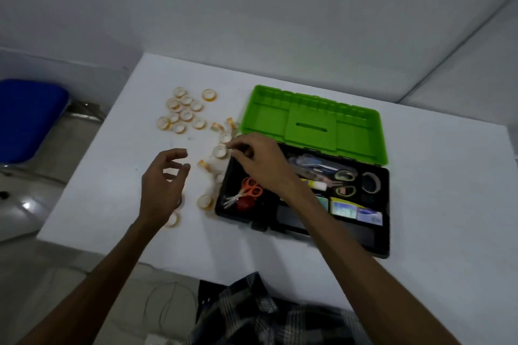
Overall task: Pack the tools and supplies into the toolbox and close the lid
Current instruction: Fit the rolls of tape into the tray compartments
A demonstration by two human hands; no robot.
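Note:
A black toolbox [375,244] with its green lid [311,120] swung open lies on the white table [106,176]. Inside are orange-handled scissors [248,190], a red round object [245,203], tape rolls [371,182], pens and small packets. Several small clear tape rolls [185,112] are scattered to the left of the box. My right hand [263,165] hovers over the box's left end, fingertips at a tape roll [220,152] just outside the rim; whether it grips the roll is unclear. My left hand [164,185] floats open above the rolls near the table's front.
A blue chair [28,120] stands left of the table. The wall runs close behind the table. My checked shirt [266,316] shows at the bottom edge. Cables lie on the floor below the table's front edge.

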